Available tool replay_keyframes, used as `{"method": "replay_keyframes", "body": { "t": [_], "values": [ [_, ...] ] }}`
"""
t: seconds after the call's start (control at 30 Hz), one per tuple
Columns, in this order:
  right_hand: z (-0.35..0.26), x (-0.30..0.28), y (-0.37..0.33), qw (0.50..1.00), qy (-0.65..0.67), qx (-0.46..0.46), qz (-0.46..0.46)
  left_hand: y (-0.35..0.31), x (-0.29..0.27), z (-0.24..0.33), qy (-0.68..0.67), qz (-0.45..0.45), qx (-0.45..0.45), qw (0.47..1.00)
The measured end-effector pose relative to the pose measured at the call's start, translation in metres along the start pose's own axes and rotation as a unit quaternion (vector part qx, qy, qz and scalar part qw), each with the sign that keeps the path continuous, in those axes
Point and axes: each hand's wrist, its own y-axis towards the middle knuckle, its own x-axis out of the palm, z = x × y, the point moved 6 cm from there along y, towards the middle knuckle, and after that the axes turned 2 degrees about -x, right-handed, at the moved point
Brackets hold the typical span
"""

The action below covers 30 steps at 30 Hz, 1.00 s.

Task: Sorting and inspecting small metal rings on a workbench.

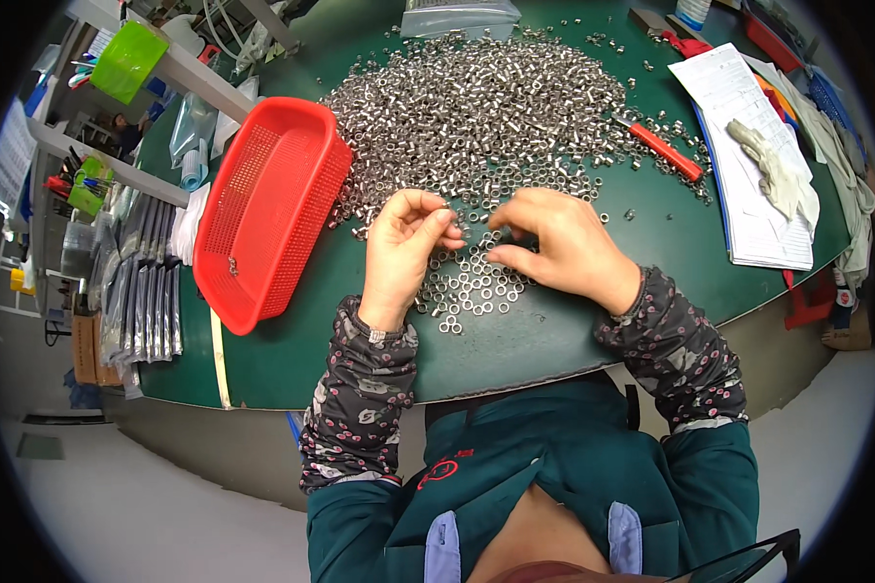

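Observation:
A large heap of small shiny metal rings (476,107) covers the far middle of the green table. A looser group of metal rings (476,287) lies nearer to me, in front of my hands. My left hand (405,248) is closed in a pinch at the left edge of this group. What its fingertips hold is too small to make out. Opposite it, my right hand (564,243) hovers low over the rings, fingers bent and thumb apart from them. Its fingertips are near or touching the rings, and I see nothing gripped between them.
Left of the heap stands a red plastic basket (274,214) with a few rings inside. A red-handled tool (663,149) lies at the heap's right side. Farther right are papers (739,107) with a whitish glove (770,173) on them. Bagged packs (146,291) stand at the far left.

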Motion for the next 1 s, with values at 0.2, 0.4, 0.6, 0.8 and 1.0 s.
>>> {"method": "replay_keyframes", "body": {
  "t": [0.2, 0.4, 0.6, 0.8, 1.0],
  "values": [
    [0.006, 0.013, 0.002, 0.984, 0.140, 0.099, 0.045, -0.006, 0.018, 0.004, 0.010, -0.035, 0.039, 0.999],
    [0.013, 0.002, -0.001, 0.978, 0.175, 0.077, 0.082, -0.005, 0.010, 0.006, -0.029, -0.027, 0.069, 0.997],
    [0.021, -0.007, -0.001, 0.981, 0.170, 0.072, 0.054, -0.006, 0.000, 0.009, -0.002, 0.013, 0.078, 0.997],
    [0.013, 0.009, -0.011, 0.994, -0.075, -0.054, -0.059, -0.005, -0.002, 0.009, 0.023, 0.014, 0.080, 0.996],
    [0.010, -0.019, 0.002, 0.991, 0.130, 0.034, 0.018, -0.004, 0.015, 0.011, 0.015, 0.018, 0.074, 0.997]
  ]
}}
